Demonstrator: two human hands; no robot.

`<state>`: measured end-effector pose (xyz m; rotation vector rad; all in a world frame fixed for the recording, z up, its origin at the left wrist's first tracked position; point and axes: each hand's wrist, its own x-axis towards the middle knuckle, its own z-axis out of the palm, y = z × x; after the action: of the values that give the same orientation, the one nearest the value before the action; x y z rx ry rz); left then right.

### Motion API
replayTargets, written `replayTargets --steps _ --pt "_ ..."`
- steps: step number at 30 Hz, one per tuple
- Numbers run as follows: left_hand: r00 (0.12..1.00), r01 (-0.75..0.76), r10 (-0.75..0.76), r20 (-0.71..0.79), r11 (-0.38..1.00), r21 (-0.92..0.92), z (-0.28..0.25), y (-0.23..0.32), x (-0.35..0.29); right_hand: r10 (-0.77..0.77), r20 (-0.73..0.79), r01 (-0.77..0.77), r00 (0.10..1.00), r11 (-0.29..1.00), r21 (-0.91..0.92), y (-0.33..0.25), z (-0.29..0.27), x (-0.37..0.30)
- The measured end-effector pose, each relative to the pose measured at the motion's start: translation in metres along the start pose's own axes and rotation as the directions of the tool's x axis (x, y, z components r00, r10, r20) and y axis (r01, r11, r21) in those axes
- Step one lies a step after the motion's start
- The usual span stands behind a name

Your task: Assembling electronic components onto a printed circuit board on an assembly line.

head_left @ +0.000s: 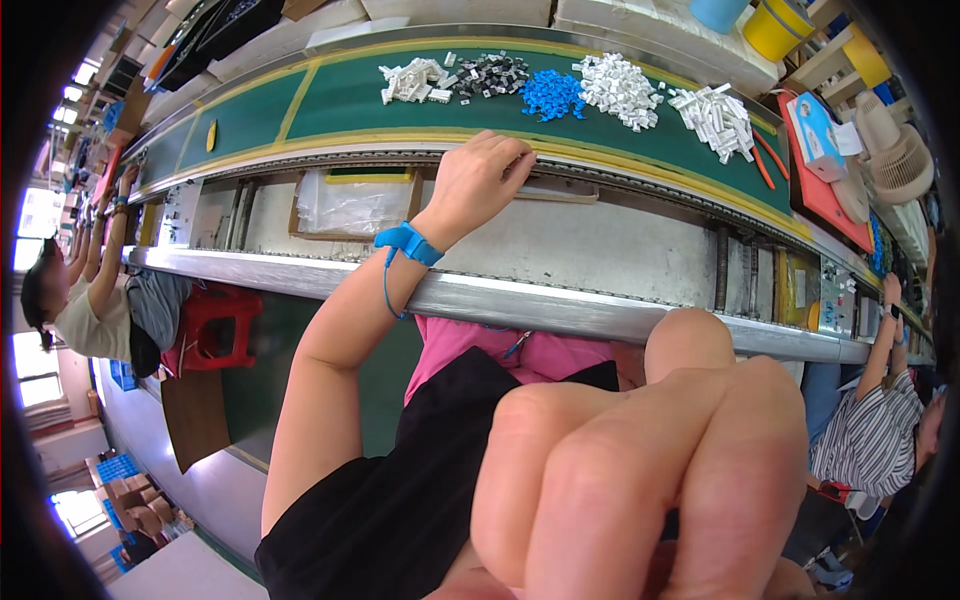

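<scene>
My left hand [476, 185], a blue wrist strap [410, 243] round its wrist, rests on the near edge of the green conveyor belt [350, 108]. Its fingers are curled in, and nothing shows in them. My right hand [640, 460] is raised very close to the camera, knuckles large and fingers bent; its fingertips and anything they grip are hidden. Beyond the left hand lie loose piles: white blocky pieces [415, 80], black and grey pieces [492, 75], small blue pieces [552, 95], small white pieces [617, 90] and long white pieces [715, 118].
A tool with orange handles [766, 160] lies by the right pile, near a tissue box [815, 135] and a small fan [897, 160]. A yellow tool [211, 135] lies left. Below the belt is a carton of plastic bags [355, 207]. Co-workers [95, 320] sit both sides.
</scene>
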<state>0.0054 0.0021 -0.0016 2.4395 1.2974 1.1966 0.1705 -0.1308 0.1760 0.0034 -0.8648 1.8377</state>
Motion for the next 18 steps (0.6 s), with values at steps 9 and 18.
replayTargets --steps 9,18 --pt "1.000 0.011 -0.011 -0.007 1.000 0.009 -0.002 -0.003 -0.004 -0.029 -0.006 0.028 1.000 0.999 -0.038 0.012 0.011 -0.013" --pt "1.000 0.013 -0.013 -0.001 1.000 0.006 -0.001 -0.001 0.000 -0.046 0.010 0.047 0.999 0.995 -0.091 0.030 0.016 0.010"
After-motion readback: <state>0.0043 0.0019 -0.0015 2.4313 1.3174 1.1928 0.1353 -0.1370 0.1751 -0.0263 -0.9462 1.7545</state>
